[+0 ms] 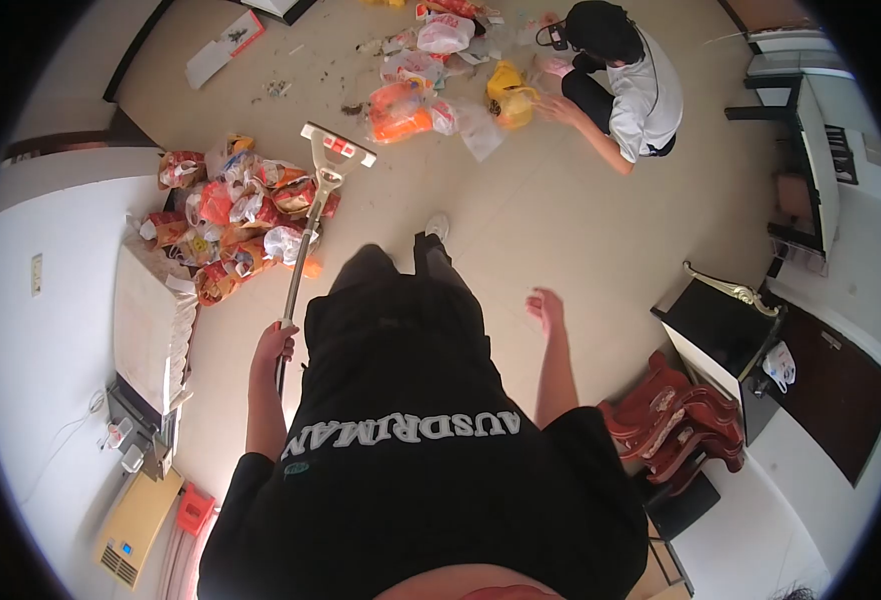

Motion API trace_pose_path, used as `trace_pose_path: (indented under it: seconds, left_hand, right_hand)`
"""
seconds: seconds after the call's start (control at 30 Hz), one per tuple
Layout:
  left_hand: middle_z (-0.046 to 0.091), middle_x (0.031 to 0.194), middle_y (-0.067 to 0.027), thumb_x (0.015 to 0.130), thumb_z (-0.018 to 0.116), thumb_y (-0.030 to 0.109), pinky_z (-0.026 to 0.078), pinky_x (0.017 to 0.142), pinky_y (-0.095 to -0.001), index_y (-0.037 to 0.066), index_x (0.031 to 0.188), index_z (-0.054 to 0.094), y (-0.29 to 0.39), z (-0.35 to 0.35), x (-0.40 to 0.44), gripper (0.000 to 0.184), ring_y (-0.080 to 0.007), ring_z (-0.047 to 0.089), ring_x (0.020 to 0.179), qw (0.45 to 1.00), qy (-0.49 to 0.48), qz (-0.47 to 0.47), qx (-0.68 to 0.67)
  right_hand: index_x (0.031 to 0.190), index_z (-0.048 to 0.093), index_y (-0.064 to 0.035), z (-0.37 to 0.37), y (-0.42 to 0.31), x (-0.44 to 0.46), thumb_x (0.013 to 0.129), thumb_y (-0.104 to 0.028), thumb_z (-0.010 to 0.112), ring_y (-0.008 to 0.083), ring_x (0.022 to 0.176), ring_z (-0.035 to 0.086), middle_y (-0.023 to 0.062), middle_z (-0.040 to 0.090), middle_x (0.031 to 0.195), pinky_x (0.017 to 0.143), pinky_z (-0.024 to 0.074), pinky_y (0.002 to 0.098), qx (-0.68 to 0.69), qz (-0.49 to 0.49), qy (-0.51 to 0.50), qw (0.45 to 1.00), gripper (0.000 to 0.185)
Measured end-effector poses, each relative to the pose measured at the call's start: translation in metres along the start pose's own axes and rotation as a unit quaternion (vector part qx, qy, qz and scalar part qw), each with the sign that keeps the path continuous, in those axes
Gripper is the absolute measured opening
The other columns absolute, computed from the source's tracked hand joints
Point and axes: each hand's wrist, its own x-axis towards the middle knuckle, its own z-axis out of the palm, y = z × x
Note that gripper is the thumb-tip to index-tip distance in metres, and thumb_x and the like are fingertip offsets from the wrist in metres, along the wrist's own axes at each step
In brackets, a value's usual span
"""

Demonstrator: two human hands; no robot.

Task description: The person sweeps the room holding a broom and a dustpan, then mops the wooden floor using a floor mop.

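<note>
Mop head (329, 170) cream with red-and-white label (340, 146), pole (303, 248) silver-grey, floor (581, 230) beige, bag pile (241, 205) mixed red, orange, white and brown, loose bags (399, 120) orange, yellow and white, wearer's shirt (401, 510) black with white lettering (408, 427), other person's shirt (658, 95) white.

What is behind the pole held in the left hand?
Bags show on both sides of the pole, with floor around them; the strip directly behind the pole is covered and cannot be seen.
</note>
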Motion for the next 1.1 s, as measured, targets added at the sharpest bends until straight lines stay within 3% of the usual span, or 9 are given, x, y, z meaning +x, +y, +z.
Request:
trace_pose_path:
  seconds: [0.1, 0.2, 0.33, 0.47, 0.77, 0.9, 1.1]
  left_hand:
    - [0.034, 0.049, 0.0047, 0.078, 0.058, 0.013, 0.029, 0.035, -0.0246, 0.013, 0.077, 0.042, 0.012, 0.013, -0.006, 0.017, -0.0068, 0.032, 0.036, 0.999, 0.003, 0.004, -0.048]
    - [0.034, 0.049, 0.0045, 0.079, 0.059, 0.014, 0.030, 0.035, -0.0241, 0.012, 0.081, 0.044, 0.022, 0.023, -0.011, 0.015, -0.0067, 0.032, 0.037, 0.997, 0.003, 0.013, -0.077]
    - [0.036, 0.050, 0.0039, 0.079, 0.058, 0.013, 0.030, 0.036, -0.0235, 0.010, 0.086, 0.045, 0.035, 0.018, -0.003, 0.015, -0.0068, 0.033, 0.037, 0.994, 0.005, 0.012, -0.113]
    - [0.035, 0.051, 0.0041, 0.079, 0.058, 0.012, 0.029, 0.036, -0.0232, 0.010, 0.087, 0.045, 0.059, 0.003, 0.004, 0.015, -0.0066, 0.033, 0.038, 0.991, 0.010, 0.002, -0.131]
    - [0.034, 0.049, 0.0047, 0.077, 0.058, 0.011, 0.030, 0.035, -0.0251, 0.012, 0.083, 0.043, 0.155, -0.116, 0.081, 0.017, -0.0072, 0.031, 0.035, 0.989, -0.030, -0.010, -0.144]
    - [0.034, 0.049, 0.0045, 0.077, 0.059, 0.010, 0.029, 0.035, -0.0256, 0.013, 0.080, 0.041, 0.212, -0.181, 0.096, 0.018, -0.0075, 0.032, 0.036, 0.990, -0.004, -0.002, -0.142]
    - [0.036, 0.050, 0.0036, 0.076, 0.059, 0.009, 0.029, 0.035, -0.0257, 0.012, 0.080, 0.039, 0.257, -0.262, 0.103, 0.021, -0.0080, 0.033, 0.036, 0.988, -0.008, -0.020, -0.154]
  right_hand:
    - [0.098, 0.058, -0.0064, -0.005, -0.068, 0.027, 0.082, -0.020, 0.049, 0.0178, 0.068, 0.061, 0.0096, 0.062, 0.077, 0.063, 0.0518, 0.0305, -0.024, -0.070, -0.007, 0.997, 0.023]
    - [0.097, 0.058, -0.0061, 0.003, -0.125, 0.025, 0.081, -0.021, 0.049, 0.0180, 0.069, 0.061, 0.0093, 0.062, 0.076, 0.064, 0.0519, 0.0310, -0.063, -0.050, 0.026, 0.996, 0.023]
    - [0.096, 0.058, -0.0064, 0.018, -0.132, 0.040, 0.081, -0.021, 0.049, 0.0193, 0.072, 0.061, 0.0099, 0.062, 0.078, 0.067, 0.0518, 0.0317, -0.076, -0.020, 0.015, 0.997, 0.023]
    - [0.096, 0.058, -0.0066, 0.049, -0.108, 0.045, 0.081, -0.022, 0.050, 0.0224, 0.077, 0.061, 0.0122, 0.062, 0.082, 0.071, 0.0510, 0.0344, -0.113, 0.083, -0.001, 0.990, 0.023]
    - [0.101, 0.057, -0.0053, 0.213, -0.125, 0.031, 0.084, -0.023, 0.048, 0.0261, 0.082, 0.061, 0.0165, 0.061, 0.088, 0.074, 0.0507, 0.0370, -0.135, 0.181, 0.001, 0.974, 0.025]
    - [0.102, 0.057, -0.0066, 0.325, -0.182, 0.039, 0.084, -0.024, 0.048, 0.0237, 0.082, 0.060, 0.0137, 0.061, 0.087, 0.073, 0.0486, 0.0354, -0.163, 0.145, -0.034, 0.975, 0.027]
    - [0.100, 0.058, -0.0061, 0.476, -0.302, 0.038, 0.085, -0.022, 0.048, 0.0192, 0.072, 0.062, 0.0094, 0.063, 0.078, 0.065, 0.0505, 0.0302, -0.177, -0.070, -0.138, 0.972, 0.024]
